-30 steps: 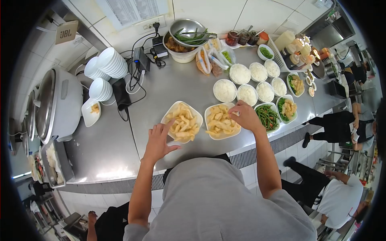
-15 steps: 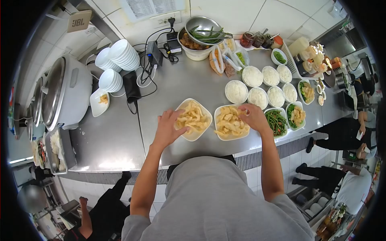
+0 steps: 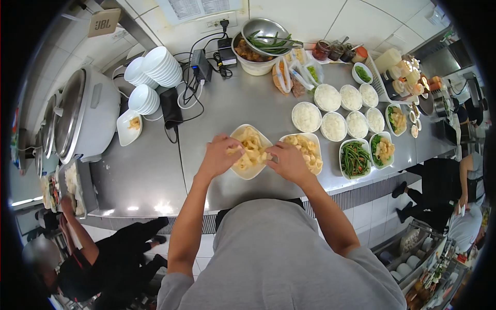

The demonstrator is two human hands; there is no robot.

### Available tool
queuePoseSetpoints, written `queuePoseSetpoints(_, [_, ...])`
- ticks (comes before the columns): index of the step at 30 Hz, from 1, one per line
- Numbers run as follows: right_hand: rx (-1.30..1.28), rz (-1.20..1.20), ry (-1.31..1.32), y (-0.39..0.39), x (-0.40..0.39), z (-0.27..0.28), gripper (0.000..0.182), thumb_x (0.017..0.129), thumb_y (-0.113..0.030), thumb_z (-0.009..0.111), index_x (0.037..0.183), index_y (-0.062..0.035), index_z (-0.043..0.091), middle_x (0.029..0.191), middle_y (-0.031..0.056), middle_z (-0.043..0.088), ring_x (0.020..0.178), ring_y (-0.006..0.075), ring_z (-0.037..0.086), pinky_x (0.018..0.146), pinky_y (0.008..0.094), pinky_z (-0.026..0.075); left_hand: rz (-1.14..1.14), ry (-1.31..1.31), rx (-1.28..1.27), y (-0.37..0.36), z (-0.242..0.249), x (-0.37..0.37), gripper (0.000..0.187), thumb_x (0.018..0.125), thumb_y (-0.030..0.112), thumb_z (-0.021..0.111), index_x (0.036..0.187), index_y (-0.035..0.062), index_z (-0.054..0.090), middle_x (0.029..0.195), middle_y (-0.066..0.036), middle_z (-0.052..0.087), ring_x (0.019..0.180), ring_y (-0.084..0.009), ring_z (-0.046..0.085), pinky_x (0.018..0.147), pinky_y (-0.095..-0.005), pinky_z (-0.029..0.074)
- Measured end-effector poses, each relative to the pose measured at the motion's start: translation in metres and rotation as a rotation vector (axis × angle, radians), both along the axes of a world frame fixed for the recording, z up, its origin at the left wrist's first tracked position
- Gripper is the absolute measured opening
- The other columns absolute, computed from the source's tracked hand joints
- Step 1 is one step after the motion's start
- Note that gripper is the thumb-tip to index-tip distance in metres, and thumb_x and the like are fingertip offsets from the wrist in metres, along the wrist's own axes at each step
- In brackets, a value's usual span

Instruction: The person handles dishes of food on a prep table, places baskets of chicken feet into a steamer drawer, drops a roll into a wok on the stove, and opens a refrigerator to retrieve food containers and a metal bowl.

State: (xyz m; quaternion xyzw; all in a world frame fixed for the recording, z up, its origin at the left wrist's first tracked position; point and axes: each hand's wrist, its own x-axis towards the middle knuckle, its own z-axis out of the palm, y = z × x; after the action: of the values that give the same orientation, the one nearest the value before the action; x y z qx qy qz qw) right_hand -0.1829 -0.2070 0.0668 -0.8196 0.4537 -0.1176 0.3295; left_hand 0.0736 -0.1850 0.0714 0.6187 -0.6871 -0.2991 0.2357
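Observation:
Two white square bowls stand side by side on the steel counter in front of me. The left bowl (image 3: 246, 176) is heaped with pale yellow, crinkled food strips (image 3: 252, 146). Similar pieces fill the right bowl (image 3: 320, 150), partly covered by my right hand. Over the left rim of the left bowl, my left hand (image 3: 220, 156) has its fingers closed on strips. My right hand (image 3: 288, 161) reaches across the right bowl, its fingertips pinched on a strip at the left bowl's right edge.
Right of the bowls stand a dish of green beans (image 3: 355, 160), a dish of greens with pale pieces (image 3: 383, 151) and several rice bowls (image 3: 334, 127). Stacked white bowls (image 3: 161, 67), cables (image 3: 196, 95) and a large cooker (image 3: 95, 119) are leftward. Other people (image 3: 111, 253) stand nearby.
My right hand has moved left from the right bowl to the left bowl's edge. My left hand's fingers have drawn in over the strips. The person at lower left now reaches toward a tray.

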Motion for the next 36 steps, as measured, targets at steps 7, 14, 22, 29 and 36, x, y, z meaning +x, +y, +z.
queuePoseSetpoints(7, [-0.002, -0.073, -0.111, 0.002, 0.007, -0.003, 0.028, 0.079, -0.021, 0.072, 0.103, -0.0066, 0.070, 0.090, 0.0117, 0.068, 0.088, 0.0311, 0.066, 0.079, 0.0433, 0.052, 0.013, 0.157, 0.075, 0.018, 0.019, 0.004, 0.015, 0.084, 0.017, 0.076, 0.092, 0.0051, 0.074, 0.087, -0.005, 0.064, 0.083, -0.0187, 0.058, 0.074, -0.0317, 0.048])
queuePoseSetpoints(14, [0.005, -0.001, -0.189, 0.007, 0.011, -0.002, 0.019, 0.082, -0.018, 0.070, 0.097, -0.0073, 0.070, 0.091, 0.0103, 0.070, 0.083, 0.0306, 0.066, 0.076, 0.0432, 0.052, 0.071, 0.360, 0.137, 0.029, 0.077, 0.022, 0.012, 0.086, 0.011, 0.075, 0.095, 0.0027, 0.074, 0.084, -0.002, 0.066, 0.078, -0.0109, 0.055, 0.074, -0.0270, 0.045])
queuePoseSetpoints(22, [-0.194, 0.033, -0.187, -0.007, 0.028, 0.041, 0.012, 0.085, -0.018, 0.069, 0.095, -0.0109, 0.069, 0.092, 0.0053, 0.067, 0.079, 0.0230, 0.064, 0.079, 0.0404, 0.045, 0.537, 0.483, 0.039, 0.051, 0.084, 0.120, 0.017, 0.090, 0.015, 0.074, 0.102, 0.0037, 0.073, 0.090, 0.002, 0.066, 0.080, -0.0063, 0.054, 0.073, -0.0228, 0.043])
queuePoseSetpoints(29, [-0.271, 0.162, -0.029, -0.015, 0.054, -0.005, 0.025, 0.085, -0.020, 0.068, 0.108, -0.0122, 0.069, 0.108, 0.0042, 0.064, 0.105, 0.0244, 0.061, 0.089, 0.0457, 0.044, 0.864, 0.748, -0.120, 0.080, 0.049, 0.182, 0.017, 0.093, 0.021, 0.071, 0.102, 0.0069, 0.072, 0.083, 0.005, 0.061, 0.076, -0.0040, 0.051, 0.070, -0.0211, 0.038])
queuePoseSetpoints(36, [-0.247, -0.081, -0.159, 0.008, 0.032, 0.052, 0.034, 0.083, -0.015, 0.072, 0.116, -0.0080, 0.068, 0.109, 0.0125, 0.065, 0.100, 0.0310, 0.062, 0.086, 0.0429, 0.047, 1.077, 1.134, -0.126, 0.082, 0.017, 0.266, 0.016, 0.096, 0.023, 0.066, 0.107, 0.0113, 0.065, 0.085, 0.005, 0.057, 0.073, -0.0054, 0.051, 0.066, -0.0226, 0.038])
